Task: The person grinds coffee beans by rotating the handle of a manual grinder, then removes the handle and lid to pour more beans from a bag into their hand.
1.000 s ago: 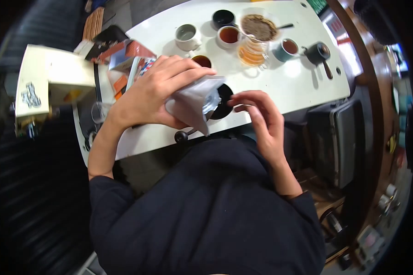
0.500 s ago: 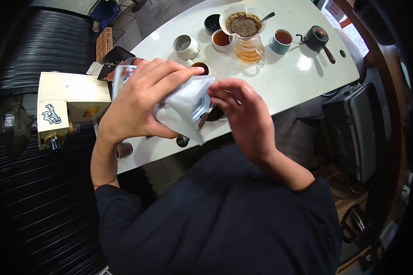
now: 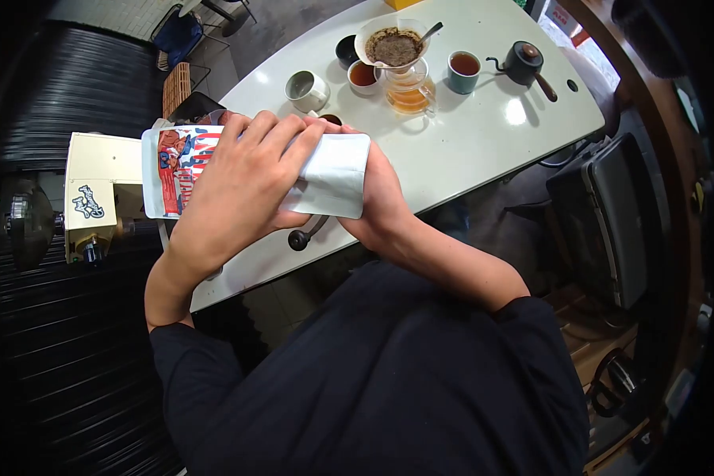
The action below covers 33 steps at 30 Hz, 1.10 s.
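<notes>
A pale pouch with a red, white and blue printed label (image 3: 333, 176) lies across both hands above the near left of the table. My left hand (image 3: 242, 174) is wrapped over the pouch's middle, fingers bent across its top. My right hand (image 3: 382, 186) is against the pouch's plain end from behind and below; its fingers are mostly hidden behind the pouch and my left hand. Under the pouch a dark round knob on a metal crank (image 3: 298, 239) shows at the table's near edge. A cup of dark liquid (image 3: 330, 119) is partly covered by my fingers.
On the white table (image 3: 468, 151) stand a grey-white mug (image 3: 307, 91), a dripper with wet grounds (image 3: 394, 47) on a glass server (image 3: 408, 97), a teal cup (image 3: 463, 73) and a black kettle (image 3: 523, 63). A cream machine (image 3: 93, 159) is at the left.
The pouch has turned so its printed front shows and it lies flatter. My right hand has moved left onto it from being apart with spread fingers. The view has shifted slightly.
</notes>
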Tool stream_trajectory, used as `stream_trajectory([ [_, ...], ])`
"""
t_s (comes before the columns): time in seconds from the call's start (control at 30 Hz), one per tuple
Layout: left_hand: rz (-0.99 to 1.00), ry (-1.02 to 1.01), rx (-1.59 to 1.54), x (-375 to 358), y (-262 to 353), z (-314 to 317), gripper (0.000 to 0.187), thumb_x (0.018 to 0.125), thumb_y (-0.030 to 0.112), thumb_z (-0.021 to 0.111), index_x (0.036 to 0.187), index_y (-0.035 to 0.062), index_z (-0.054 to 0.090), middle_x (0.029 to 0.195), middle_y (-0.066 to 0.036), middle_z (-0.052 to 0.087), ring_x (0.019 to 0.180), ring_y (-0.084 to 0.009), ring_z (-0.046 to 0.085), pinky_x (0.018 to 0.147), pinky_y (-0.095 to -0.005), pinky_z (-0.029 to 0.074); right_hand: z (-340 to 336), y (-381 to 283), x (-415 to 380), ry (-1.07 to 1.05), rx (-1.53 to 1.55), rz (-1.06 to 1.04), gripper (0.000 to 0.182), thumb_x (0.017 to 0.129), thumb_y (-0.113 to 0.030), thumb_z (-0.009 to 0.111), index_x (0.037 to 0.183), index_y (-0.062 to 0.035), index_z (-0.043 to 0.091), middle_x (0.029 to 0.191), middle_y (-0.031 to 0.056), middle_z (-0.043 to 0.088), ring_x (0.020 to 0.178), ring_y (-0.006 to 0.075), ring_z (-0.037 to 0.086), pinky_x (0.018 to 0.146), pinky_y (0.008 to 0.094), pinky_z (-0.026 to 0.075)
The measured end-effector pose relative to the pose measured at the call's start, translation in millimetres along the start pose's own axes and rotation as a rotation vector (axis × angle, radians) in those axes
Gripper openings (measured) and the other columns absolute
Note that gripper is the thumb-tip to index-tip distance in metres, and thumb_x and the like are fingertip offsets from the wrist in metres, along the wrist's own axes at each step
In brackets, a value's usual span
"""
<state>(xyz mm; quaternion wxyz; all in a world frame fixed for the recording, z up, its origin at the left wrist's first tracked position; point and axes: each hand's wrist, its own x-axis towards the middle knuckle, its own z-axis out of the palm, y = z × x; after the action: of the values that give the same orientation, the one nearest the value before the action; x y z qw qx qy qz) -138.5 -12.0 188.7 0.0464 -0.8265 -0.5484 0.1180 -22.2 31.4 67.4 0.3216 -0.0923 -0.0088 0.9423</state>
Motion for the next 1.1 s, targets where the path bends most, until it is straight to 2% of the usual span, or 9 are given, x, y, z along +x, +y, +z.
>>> stream_trajectory([
  [0.3, -0.004, -0.009, 0.010, -4.3, 3.1, 2.2, 0.085, 0.060, 0.025, 0.086, 0.132, 0.0009, 0.049, 0.116, -0.009, 0.056, 0.108, -0.0250, 0.052, 0.096, -0.0393, 0.038, -10.8, 6.2, 3.1, -0.019, 0.001, 0.027, 0.033, 0.103, -0.031, 0.032, 0.115, -0.0120, 0.057, 0.114, 0.0030, 0.063, 0.109, 0.0190, 0.060, 0.098, 0.0377, 0.047],
  [0.5, -0.018, -0.013, 0.004, -12.7, -4.2, 5.4, 0.086, 0.059, 0.027, 0.086, 0.132, 0.0004, 0.049, 0.116, -0.009, 0.056, 0.107, -0.0249, 0.052, 0.095, -0.0386, 0.038, -3.5, 11.8, 2.6, 0.068, -0.046, 0.055, 0.034, 0.102, -0.032, 0.034, 0.117, -0.0115, 0.057, 0.114, 0.0035, 0.063, 0.111, 0.0188, 0.060, 0.098, 0.0383, 0.047],
  [0.57, -0.051, 0.015, -0.049, -16.1, -9.2, 9.1, 0.094, 0.048, 0.020, 0.087, 0.133, 0.0055, 0.050, 0.117, -0.008, 0.056, 0.107, -0.0251, 0.052, 0.093, -0.0393, 0.038, -10.4, 13.6, 8.7, 0.057, -0.054, 0.064, 0.035, 0.102, -0.033, 0.036, 0.116, -0.0106, 0.058, 0.115, 0.0033, 0.063, 0.108, 0.0166, 0.060, 0.099, 0.0373, 0.045],
  [0.6, -0.049, 0.017, -0.050, -17.9, -12.0, 11.5, 0.094, 0.048, 0.020, 0.087, 0.133, 0.0055, 0.050, 0.117, -0.008, 0.056, 0.107, -0.0251, 0.052, 0.093, -0.0393, 0.038, -16.1, 15.6, 12.8, 0.058, -0.056, 0.061, 0.035, 0.102, -0.033, 0.036, 0.116, -0.0106, 0.058, 0.115, 0.0033, 0.063, 0.108, 0.0166, 0.060, 0.099, 0.0373, 0.045],
  [0.67, -0.010, 0.071, -0.112, -20.8, -17.4, 17.3, 0.088, 0.056, 0.028, 0.087, 0.132, 0.0023, 0.050, 0.115, -0.009, 0.057, 0.106, -0.0251, 0.053, 0.090, -0.0388, 0.038, -26.4, 18.9, 20.2, 0.079, -0.041, 0.048, 0.033, 0.101, -0.032, 0.038, 0.114, -0.0105, 0.060, 0.109, 0.0014, 0.063, 0.101, 0.0132, 0.058, 0.094, 0.0318, 0.044],
  [0.7, -0.006, 0.072, -0.115, -22.3, -19.3, 20.5, 0.088, 0.056, 0.028, 0.087, 0.132, 0.0023, 0.050, 0.115, -0.009, 0.057, 0.106, -0.0251, 0.053, 0.090, -0.0388, 0.038, -23.5, 17.3, 19.0, 0.083, -0.041, 0.044, 0.033, 0.101, -0.032, 0.038, 0.114, -0.0105, 0.060, 0.109, 0.0014, 0.063, 0.101, 0.0132, 0.058, 0.094, 0.0318, 0.044],
  [0.77, -0.012, 0.105, -0.139, -25.6, -22.2, 25.5, 0.087, 0.055, 0.029, 0.087, 0.131, 0.0037, 0.051, 0.115, -0.009, 0.057, 0.104, -0.0255, 0.054, 0.089, -0.0386, 0.039, -14.9, 14.5, 15.9, 0.075, -0.048, 0.095, 0.032, 0.100, -0.031, 0.039, 0.109, -0.0105, 0.062, 0.099, -0.0010, 0.062, 0.093, 0.0103, 0.054, 0.084, 0.0258, 0.041],
  [0.87, -0.038, 0.107, -0.187, -26.8, -24.8, 26.5, 0.087, 0.055, 0.029, 0.087, 0.130, 0.0046, 0.052, 0.115, -0.009, 0.057, 0.105, -0.0251, 0.054, 0.089, -0.0383, 0.039, -27.1, 22.0, 25.0, 0.081, -0.025, 0.105, 0.033, 0.100, -0.031, 0.040, 0.110, -0.0097, 0.064, 0.095, -0.0023, 0.061, 0.090, 0.0089, 0.054, 0.077, 0.0233, 0.039],
  [1.1, -0.060, 0.120, -0.182, -31.6, -26.7, 27.1, 0.090, 0.054, 0.026, 0.087, 0.133, 0.0056, 0.051, 0.116, -0.008, 0.057, 0.107, -0.0241, 0.054, 0.091, -0.0383, 0.038, -24.6, 20.2, 30.3, 0.057, -0.022, 0.162, 0.039, 0.100, -0.030, 0.040, 0.118, -0.0056, 0.063, 0.104, -0.0002, 0.064, 0.090, 0.0084, 0.054, 0.074, 0.0232, 0.040],
])
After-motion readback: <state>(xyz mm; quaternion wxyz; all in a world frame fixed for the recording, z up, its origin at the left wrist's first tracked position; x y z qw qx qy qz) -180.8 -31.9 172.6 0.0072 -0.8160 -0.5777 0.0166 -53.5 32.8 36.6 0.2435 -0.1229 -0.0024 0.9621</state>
